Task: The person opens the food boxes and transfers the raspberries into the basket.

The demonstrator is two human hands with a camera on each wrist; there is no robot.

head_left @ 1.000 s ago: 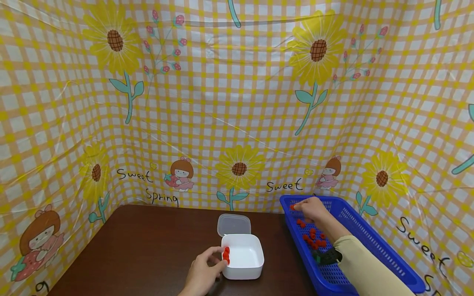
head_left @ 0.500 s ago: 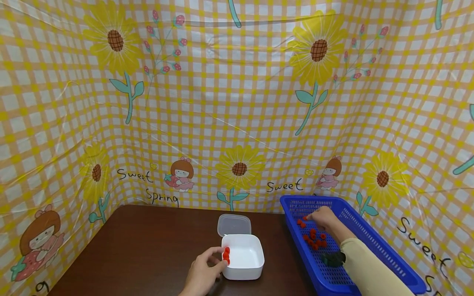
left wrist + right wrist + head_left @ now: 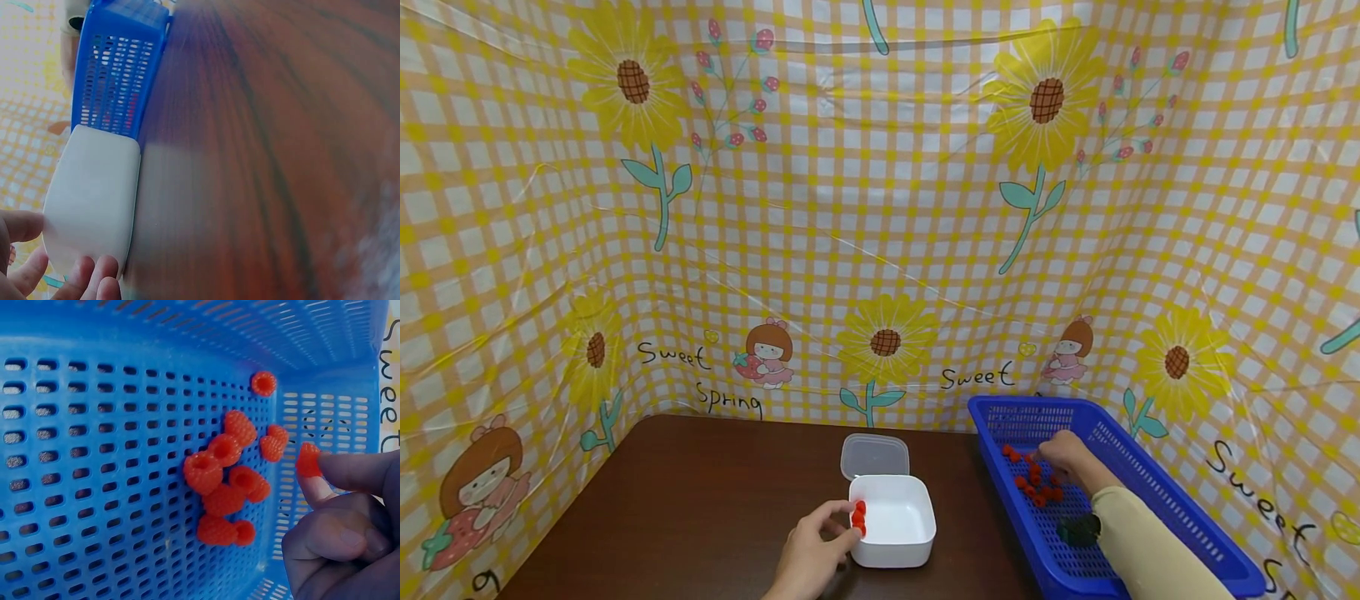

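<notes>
In the head view my left hand (image 3: pixel 816 542) grips the left side of a white lidless box (image 3: pixel 892 554), thumb and fingertips at its wall. Several red raspberries (image 3: pixel 859 520) line the inside of that wall. The left wrist view shows thumb and fingers (image 3: pixel 81 275) around the end of the box. Over on the right, my right hand (image 3: pixel 1067 454) reaches into a blue basket (image 3: pixel 1011 517). In the right wrist view its thumb and index finger pinch one raspberry (image 3: pixel 308 460) above the basket floor. Several more raspberries (image 3: pixel 224 499) lie clustered on that slotted floor.
A translucent lid (image 3: pixel 874 457) lies on the dark brown table (image 3: pixel 700 500) just behind the white box. The basket's raised rim (image 3: pixel 1000 492) runs along the right side. Behind everything hangs a checked yellow cloth (image 3: pixel 820 250). A dark device (image 3: pixel 1078 530) sits by the right cuff.
My right hand has moved from the basket's far left corner toward the nearer cluster of raspberries, a raspberry between its fingers. The left hand and the box have stayed put.
</notes>
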